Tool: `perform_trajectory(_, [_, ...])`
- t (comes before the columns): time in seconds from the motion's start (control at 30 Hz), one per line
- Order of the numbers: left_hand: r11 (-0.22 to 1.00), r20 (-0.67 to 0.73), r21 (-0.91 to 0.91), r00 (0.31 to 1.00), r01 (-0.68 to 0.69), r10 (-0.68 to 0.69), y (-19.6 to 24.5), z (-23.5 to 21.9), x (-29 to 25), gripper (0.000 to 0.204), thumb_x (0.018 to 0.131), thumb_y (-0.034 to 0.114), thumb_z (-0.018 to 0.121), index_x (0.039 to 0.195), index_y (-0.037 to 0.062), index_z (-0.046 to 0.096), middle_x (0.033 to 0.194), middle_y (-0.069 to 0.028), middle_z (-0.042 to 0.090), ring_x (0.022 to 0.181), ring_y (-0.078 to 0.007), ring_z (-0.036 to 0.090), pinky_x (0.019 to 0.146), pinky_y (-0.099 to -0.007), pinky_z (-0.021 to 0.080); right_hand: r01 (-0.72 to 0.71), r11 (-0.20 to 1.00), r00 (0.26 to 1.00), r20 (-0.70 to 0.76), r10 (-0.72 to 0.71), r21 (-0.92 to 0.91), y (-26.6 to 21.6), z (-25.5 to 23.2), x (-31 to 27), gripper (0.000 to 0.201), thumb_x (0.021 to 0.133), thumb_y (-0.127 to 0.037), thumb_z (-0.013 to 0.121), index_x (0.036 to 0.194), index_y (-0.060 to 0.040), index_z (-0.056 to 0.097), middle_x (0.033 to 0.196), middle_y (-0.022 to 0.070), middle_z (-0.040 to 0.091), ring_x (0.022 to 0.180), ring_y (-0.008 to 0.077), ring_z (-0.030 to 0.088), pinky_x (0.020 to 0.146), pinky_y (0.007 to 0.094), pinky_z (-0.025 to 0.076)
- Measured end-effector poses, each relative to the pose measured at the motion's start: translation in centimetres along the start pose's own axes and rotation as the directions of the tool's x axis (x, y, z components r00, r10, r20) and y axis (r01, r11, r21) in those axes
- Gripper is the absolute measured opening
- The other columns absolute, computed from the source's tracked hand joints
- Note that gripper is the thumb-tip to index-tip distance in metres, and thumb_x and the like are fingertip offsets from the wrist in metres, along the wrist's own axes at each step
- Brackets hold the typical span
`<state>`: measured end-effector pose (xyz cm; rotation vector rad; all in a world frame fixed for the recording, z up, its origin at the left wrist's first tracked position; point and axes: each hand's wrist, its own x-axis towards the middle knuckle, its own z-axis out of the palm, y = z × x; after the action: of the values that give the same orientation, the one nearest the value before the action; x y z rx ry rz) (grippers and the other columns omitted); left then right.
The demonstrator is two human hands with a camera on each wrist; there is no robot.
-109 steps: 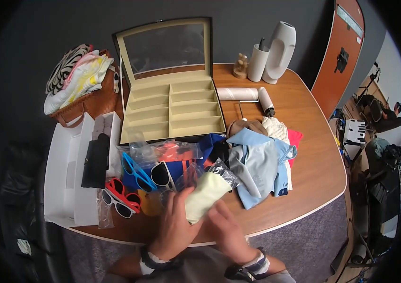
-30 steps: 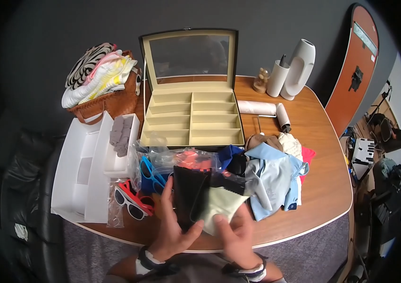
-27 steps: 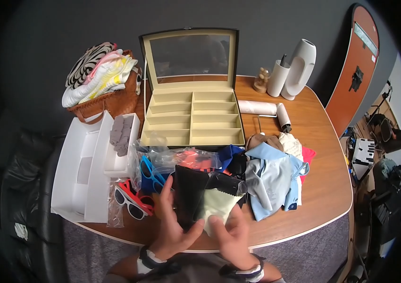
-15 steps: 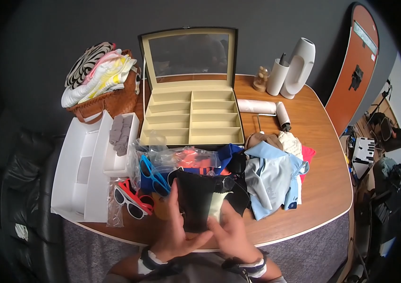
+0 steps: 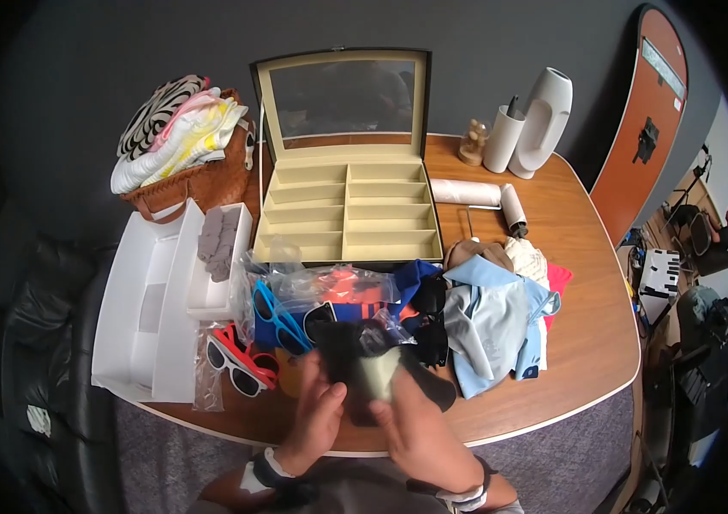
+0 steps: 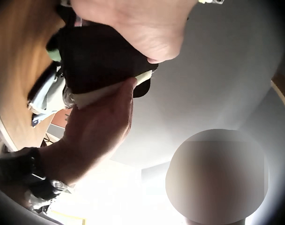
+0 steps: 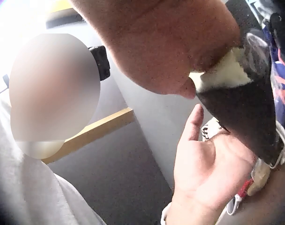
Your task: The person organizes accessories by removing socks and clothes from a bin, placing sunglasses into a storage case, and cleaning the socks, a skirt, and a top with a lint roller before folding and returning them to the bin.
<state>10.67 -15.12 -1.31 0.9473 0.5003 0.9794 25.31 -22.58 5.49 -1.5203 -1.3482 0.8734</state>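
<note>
My right hand (image 5: 434, 435) pinches a pale yellow cloth (image 5: 378, 375) against a soft black pouch (image 5: 343, 349), its thumb in front. Clear plastic shows at the cloth's far end. My left hand (image 5: 311, 426) supports the pouch from the left; in the right wrist view its palm is open, the thumb stands apart, and its fingertips are hidden behind the pouch (image 7: 248, 115). Beyond the hands lie blue sunglasses (image 5: 277, 319) and white-framed sunglasses (image 5: 319, 319). To the left are red sunglasses (image 5: 248, 364) with another white-framed pair (image 5: 234, 367).
An open display case (image 5: 347, 163) with cream compartments stands behind. White boxes (image 5: 146, 308) and a brown basket (image 5: 188, 184) of cloths are at left. Folded clothes (image 5: 497, 313), a lint roller (image 5: 467, 193) and white vases (image 5: 544, 124) are at right.
The black pouch came into the left hand after the cloth was held alone. Over the last second, the pouch has tilted and lowered, and the right hand has moved over the cloth, covering more of it.
</note>
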Motion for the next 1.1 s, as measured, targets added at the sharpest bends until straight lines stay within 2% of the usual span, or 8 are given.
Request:
perform_trajectory(0.13, [0.996, 0.036, -0.088, 0.999, -0.009, 0.012, -0.7, -0.1, -0.3, 0.071, 0.100, 0.023, 0.054, 0.160, 0.0047, 0.021, 0.157, -0.0119, 0.040, 0.147, -0.0242, 0.039, 0.122, -0.0404, 0.029, 0.149, 0.982, 0.988, -0.008, -0.151, -0.118, 1.6, 0.1, 0.0, 0.035, 0.102, -0.004, 0.055, 0.135, 0.0064, 0.049, 0.115, 0.0337, 0.059, 0.102, 0.0559, 0.059, 0.082, 0.0526, 0.052])
perform_trajectory(0.23, [0.994, 0.035, 0.075, 0.996, -0.079, 0.076, -0.6, 0.7, -0.9, 0.072, 0.100, 0.022, 0.054, 0.161, 0.0056, 0.020, 0.157, -0.0122, 0.040, 0.147, -0.0249, 0.039, 0.122, -0.0403, 0.029, 0.084, 0.992, 0.996, 0.008, -0.084, -0.090, 1.5, 0.3, 0.0, 0.035, 0.101, -0.002, 0.056, 0.135, 0.0061, 0.050, 0.115, 0.0343, 0.061, 0.101, 0.0547, 0.060, 0.082, 0.0518, 0.052])
perform_trajectory(0.33, [0.999, -0.009, 0.032, 0.999, -0.040, 0.040, -0.8, 0.6, -1.1, 0.071, 0.099, 0.019, 0.054, 0.161, 0.0066, 0.021, 0.156, -0.0122, 0.042, 0.147, -0.0255, 0.040, 0.122, -0.0409, 0.028, 0.164, 0.985, 0.980, 0.125, -0.158, -0.047, 2.8, -0.3, 0.7, 0.044, 0.100, -0.002, 0.057, 0.142, 0.0050, 0.047, 0.111, 0.0339, 0.062, 0.101, 0.0539, 0.061, 0.081, 0.0503, 0.052])
perform_trajectory(0.43, [0.987, -0.031, -0.136, 0.996, 0.084, -0.089, -0.5, 0.3, -0.8, 0.066, 0.102, 0.018, 0.052, 0.161, 0.0074, 0.024, 0.155, -0.0111, 0.044, 0.145, -0.0255, 0.043, 0.122, -0.0427, 0.031, 0.033, 0.999, 0.981, 0.191, -0.025, -0.039, 1.4, -1.4, 0.9, 0.032, 0.098, 0.000, 0.057, 0.131, 0.0017, 0.055, 0.104, 0.0294, 0.062, 0.096, 0.0497, 0.062, 0.083, 0.0475, 0.051])
perform_trajectory(0.63, [0.961, -0.029, -0.238, 0.988, 0.140, -0.151, -0.8, -0.3, -0.6, 0.059, 0.105, 0.021, 0.048, 0.159, 0.0083, 0.031, 0.154, -0.0095, 0.047, 0.144, -0.0268, 0.046, 0.120, -0.0468, 0.035, 0.139, 0.906, 0.986, -0.025, -0.162, -0.400, -0.8, -2.2, 0.1, 0.044, 0.095, 0.003, 0.058, 0.137, 0.0125, 0.050, 0.115, 0.0313, 0.063, 0.101, 0.0481, 0.065, 0.083, 0.0471, 0.054])
perform_trajectory(0.73, [0.932, -0.077, -0.322, 0.976, 0.167, -0.202, -0.9, -0.3, -0.6, 0.055, 0.105, 0.021, 0.048, 0.157, 0.0081, 0.035, 0.153, -0.0095, 0.049, 0.143, -0.0271, 0.047, 0.119, -0.0474, 0.037, 0.178, 0.886, 0.946, -0.172, -0.273, -0.428, 0.0, -2.6, -0.3, 0.050, 0.089, 0.009, 0.060, 0.138, 0.0109, 0.050, 0.116, 0.0299, 0.063, 0.098, 0.0476, 0.065, 0.082, 0.0470, 0.054])
perform_trajectory(0.87, [0.863, -0.077, -0.468, 0.964, 0.191, -0.255, -1.0, -0.4, -0.6, 0.050, 0.106, 0.021, 0.047, 0.153, 0.0074, 0.040, 0.151, -0.0098, 0.052, 0.140, -0.0264, 0.049, 0.117, -0.0477, 0.040, 0.269, 0.825, 0.901, -0.172, -0.398, -0.497, -0.1, -2.6, -0.7, 0.052, 0.086, 0.011, 0.064, 0.137, 0.0090, 0.052, 0.113, 0.0276, 0.064, 0.094, 0.0451, 0.064, 0.082, 0.0456, 0.053])
perform_trajectory(1.1, [0.897, -0.092, -0.437, 0.988, 0.072, -0.124, -0.9, 0.5, -0.9, 0.049, 0.106, 0.022, 0.045, 0.153, 0.0072, 0.040, 0.151, -0.0115, 0.051, 0.137, -0.0293, 0.053, 0.114, -0.0498, 0.042, 0.173, 0.973, 0.979, -0.080, -0.186, -0.153, 0.7, 0.5, -0.2, 0.046, 0.094, 0.000, 0.064, 0.137, 0.0093, 0.052, 0.121, 0.0289, 0.060, 0.110, 0.0447, 0.059, 0.096, 0.0456, 0.048])
